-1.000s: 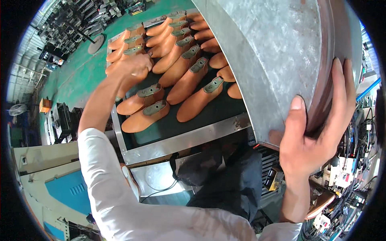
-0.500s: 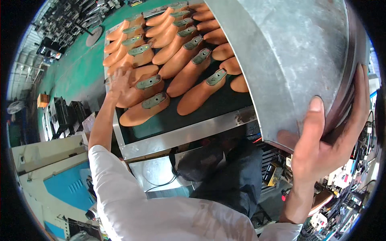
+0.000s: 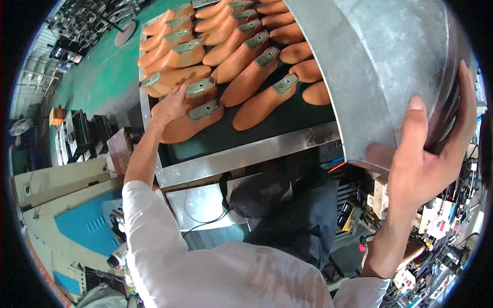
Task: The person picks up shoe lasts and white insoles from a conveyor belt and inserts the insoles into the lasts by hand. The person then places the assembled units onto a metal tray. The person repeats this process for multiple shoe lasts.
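Observation:
Rows of orange-brown shoe lasts (image 3: 259, 110) with green tops lie on a dark, metal-edged conveyor bed. At the near left, my left hand (image 3: 172, 107) closes its fingers around the toe end of a shoe last (image 3: 203, 91). Its heel points right, and another last (image 3: 190, 126) lies just nearer to me. Behind the hand, one last (image 3: 177, 79) faces the other way, its green top at the left. My right hand (image 3: 423, 164) grips the side of a large grey metal hood (image 3: 380, 66), thumb on its face and fingers behind its edge. The hood hides the right part of the bed.
A bare metal rail (image 3: 246, 154) edges the bed on my side. Below it are a dark seat-like shape (image 3: 259, 197) and a cable. A cream and blue cabinet (image 3: 87, 226) stands at left; wires and machine parts crowd the lower right.
My left hand has moved from the last with its green top at left to the one nearer me, uncovering that green top. My right hand stays on the hood. The view has shifted slightly.

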### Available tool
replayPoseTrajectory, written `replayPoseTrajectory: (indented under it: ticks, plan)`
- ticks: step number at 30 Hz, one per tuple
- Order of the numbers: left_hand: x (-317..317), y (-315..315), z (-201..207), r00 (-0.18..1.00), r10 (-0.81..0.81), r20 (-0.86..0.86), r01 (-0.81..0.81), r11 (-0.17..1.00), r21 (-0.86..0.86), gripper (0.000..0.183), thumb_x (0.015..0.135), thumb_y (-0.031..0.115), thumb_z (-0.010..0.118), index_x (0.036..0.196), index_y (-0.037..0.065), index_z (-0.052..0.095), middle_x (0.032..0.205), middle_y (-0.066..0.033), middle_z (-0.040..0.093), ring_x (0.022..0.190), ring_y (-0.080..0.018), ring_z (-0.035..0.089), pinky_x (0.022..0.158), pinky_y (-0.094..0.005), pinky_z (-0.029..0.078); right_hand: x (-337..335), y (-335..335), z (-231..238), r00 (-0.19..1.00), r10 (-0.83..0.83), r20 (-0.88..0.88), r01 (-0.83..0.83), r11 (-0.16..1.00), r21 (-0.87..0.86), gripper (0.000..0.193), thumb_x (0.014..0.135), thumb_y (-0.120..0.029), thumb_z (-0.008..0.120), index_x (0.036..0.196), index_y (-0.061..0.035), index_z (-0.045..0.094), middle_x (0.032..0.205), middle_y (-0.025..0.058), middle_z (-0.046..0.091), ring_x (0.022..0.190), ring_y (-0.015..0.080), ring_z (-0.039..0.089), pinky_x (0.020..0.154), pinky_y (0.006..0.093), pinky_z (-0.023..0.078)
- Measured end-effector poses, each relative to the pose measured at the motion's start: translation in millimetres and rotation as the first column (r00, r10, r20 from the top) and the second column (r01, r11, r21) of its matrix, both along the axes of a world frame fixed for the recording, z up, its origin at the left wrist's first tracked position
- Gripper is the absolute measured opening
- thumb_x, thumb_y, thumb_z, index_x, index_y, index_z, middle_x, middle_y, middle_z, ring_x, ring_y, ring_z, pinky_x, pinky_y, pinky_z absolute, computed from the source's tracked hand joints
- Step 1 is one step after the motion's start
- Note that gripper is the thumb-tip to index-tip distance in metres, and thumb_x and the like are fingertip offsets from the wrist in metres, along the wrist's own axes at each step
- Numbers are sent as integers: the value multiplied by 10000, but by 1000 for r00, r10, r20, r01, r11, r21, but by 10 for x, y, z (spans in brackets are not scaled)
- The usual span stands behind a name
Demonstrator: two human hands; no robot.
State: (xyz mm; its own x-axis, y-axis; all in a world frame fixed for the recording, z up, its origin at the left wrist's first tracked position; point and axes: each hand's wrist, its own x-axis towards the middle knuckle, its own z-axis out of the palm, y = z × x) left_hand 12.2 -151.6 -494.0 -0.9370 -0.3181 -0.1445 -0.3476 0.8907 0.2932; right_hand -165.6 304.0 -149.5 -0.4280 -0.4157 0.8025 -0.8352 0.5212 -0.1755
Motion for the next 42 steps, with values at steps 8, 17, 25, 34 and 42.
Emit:
replayPoseTrajectory:
  ticks: [8,17,25,34,42]
  plan:
    - [-119,37,129,991,35,126,-24,996,-90,680,911,61,695,1543,73,443,1439,-259,575,1349,-476,564,1104,-527,519,-66,53,-7,995,39,-93,-34,998,47,572,989,-33,709,1536,3,548,1564,150,574,1449,264,544,1233,411,409]
    - [408,166,-180,919,234,-316,-104,921,376,807,889,129,788,1590,25,403,1393,-264,597,1304,-459,590,1121,-522,507,-118,39,-37,981,16,-195,-9,999,36,549,958,-66,736,1490,-51,601,1522,185,579,1403,303,573,1187,428,448]
    - [429,878,-135,996,75,-37,-78,995,-67,782,855,125,794,1558,97,451,1378,-233,598,1281,-460,613,1084,-534,526,-121,90,-100,979,-14,-201,21,999,28,527,941,-77,735,1451,-49,609,1481,189,584,1366,317,579,1155,440,460]
    - [684,806,190,981,162,-107,-172,981,-95,659,834,151,810,1411,56,506,1308,-263,635,1165,-510,657,983,-567,543,-160,188,-185,981,-17,-192,19,1000,12,501,921,-89,734,1407,-48,617,1436,194,589,1325,332,586,1119,454,473]
    - [1272,418,303,514,853,-95,-785,512,348,709,868,349,897,1307,-75,536,1109,-277,742,1034,-427,754,930,-519,603,-141,198,-232,984,-11,-179,10,1000,-7,479,904,-100,733,1368,-47,625,1396,198,594,1288,346,593,1087,466,485]
